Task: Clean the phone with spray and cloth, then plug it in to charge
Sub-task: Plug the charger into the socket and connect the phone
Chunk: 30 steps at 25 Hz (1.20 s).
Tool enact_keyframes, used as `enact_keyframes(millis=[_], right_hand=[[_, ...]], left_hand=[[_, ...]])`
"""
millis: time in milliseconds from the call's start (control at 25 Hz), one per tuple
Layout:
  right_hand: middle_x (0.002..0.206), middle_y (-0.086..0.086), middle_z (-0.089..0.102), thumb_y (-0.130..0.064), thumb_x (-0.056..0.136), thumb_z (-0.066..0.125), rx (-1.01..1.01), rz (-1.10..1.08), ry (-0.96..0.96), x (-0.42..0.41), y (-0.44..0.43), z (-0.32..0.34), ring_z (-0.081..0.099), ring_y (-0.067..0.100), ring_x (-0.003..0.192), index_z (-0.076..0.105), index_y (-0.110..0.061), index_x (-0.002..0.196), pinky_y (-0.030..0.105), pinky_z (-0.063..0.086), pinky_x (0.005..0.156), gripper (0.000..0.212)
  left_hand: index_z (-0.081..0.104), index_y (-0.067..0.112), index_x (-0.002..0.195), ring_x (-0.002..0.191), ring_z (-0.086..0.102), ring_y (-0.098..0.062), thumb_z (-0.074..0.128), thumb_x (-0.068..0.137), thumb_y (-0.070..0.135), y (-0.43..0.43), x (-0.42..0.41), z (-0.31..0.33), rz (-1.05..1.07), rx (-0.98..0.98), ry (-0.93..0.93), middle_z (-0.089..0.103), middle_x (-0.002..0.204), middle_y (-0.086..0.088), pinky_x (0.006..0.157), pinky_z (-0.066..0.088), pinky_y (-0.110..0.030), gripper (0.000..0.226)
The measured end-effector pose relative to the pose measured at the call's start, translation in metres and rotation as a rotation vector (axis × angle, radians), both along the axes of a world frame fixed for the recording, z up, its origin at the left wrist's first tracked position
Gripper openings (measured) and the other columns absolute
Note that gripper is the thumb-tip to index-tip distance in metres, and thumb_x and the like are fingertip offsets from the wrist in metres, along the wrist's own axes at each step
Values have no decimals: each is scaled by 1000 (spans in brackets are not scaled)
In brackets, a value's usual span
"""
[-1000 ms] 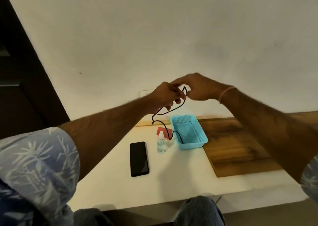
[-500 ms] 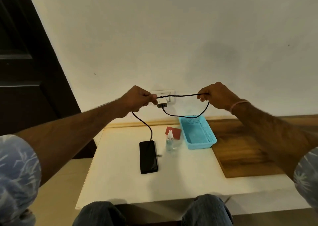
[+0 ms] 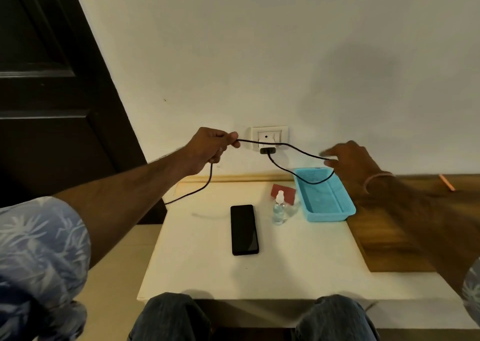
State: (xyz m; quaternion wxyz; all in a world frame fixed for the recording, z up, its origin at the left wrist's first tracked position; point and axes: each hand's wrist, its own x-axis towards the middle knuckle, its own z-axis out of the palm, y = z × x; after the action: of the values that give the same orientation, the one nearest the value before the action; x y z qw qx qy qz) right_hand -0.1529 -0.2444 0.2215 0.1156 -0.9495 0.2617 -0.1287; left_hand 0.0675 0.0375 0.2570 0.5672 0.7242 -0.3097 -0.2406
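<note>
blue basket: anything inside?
The visible floor of the blue basket looks bare. A loop of the black charger cable hangs across its far end; whether it dips inside is unclear. Its near wall hides a strip of floor.

Both bare forearms reach forward, well apart. The left grip (image 3: 213, 147) is raised, its fingers curled tight round the black cable (image 3: 298, 151). The right grip (image 3: 350, 159), blurred, stretches its fingers out leftward.

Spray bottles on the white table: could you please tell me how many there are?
1. The spray bottle stands upright between the phone and the blue basket, just in front of the red cloth. None looks hidden.
</note>
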Motion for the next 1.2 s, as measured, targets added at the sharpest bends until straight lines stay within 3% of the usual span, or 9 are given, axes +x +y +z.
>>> enact_keyframes(millis=[80,160,400,520,600,800,920,1040,1200], right_hand=[[146,6,41,-30,78,76,3,34,-91,14,33,4,41,30,128,30,-31,148,49,33,104,84],[147,2,41,-42,78,75,100,202,-213,43,72,13,41,26,128,19,-35,150,51,32,105,92],[102,10,70,-24,103,41,122,442,-125,96,100,21,66,26,91,53,-16,117,41,53,84,20],[90,-9,69,-16,101,45,11,447,-67,83,67,19,60,-2,74,63,-23,96,16,46,72,20],[68,-18,58,-18,101,46,14,409,-53,70,48,16,51,0,53,60,-28,85,16,36,57,23],[65,-24,52,-16,101,47,76,353,27,38,27,-3,55,-12,62,59,-29,83,5,34,58,25],[85,-14,66,-18,100,49,98,335,47,29,21,-16,56,-3,69,62,-30,87,9,36,66,22],[92,2,68,-28,98,53,-2,234,-41,33,11,-12,59,15,78,71,-16,99,26,42,71,22],[92,14,60,-44,93,57,-291,-19,-89,65,11,7,58,33,86,73,-9,95,38,47,72,38]], left_hand=[[78,7,81,50,25,-13,72,92,32,-9,0,4,-17,-1,-18,32,55,2,46,22,-24,28],[79,6,81,49,25,-12,73,92,32,-21,-5,9,-44,31,-73,33,52,5,45,23,-23,29],[75,6,74,47,31,-11,70,94,33,-36,-13,12,-61,172,-162,44,56,1,43,26,-22,34],[79,3,89,42,31,-6,69,93,41,-15,0,-3,-101,195,-134,40,49,8,45,22,-22,39],[80,4,91,42,31,-6,69,92,42,-2,11,-17,-128,217,-131,40,47,12,45,21,-22,39],[82,18,83,46,40,-4,71,87,50,24,40,-43,-125,312,-176,49,52,15,42,26,-19,34],[82,26,78,66,51,-6,71,86,54,30,54,-50,-114,373,-248,66,63,18,47,36,-14,31],[81,32,77,82,60,-18,71,81,62,31,68,-48,-22,385,-325,74,80,13,70,46,-22,31],[79,34,74,53,43,-5,69,72,72,41,86,-38,113,356,-385,66,63,-5,61,38,-25,39]])
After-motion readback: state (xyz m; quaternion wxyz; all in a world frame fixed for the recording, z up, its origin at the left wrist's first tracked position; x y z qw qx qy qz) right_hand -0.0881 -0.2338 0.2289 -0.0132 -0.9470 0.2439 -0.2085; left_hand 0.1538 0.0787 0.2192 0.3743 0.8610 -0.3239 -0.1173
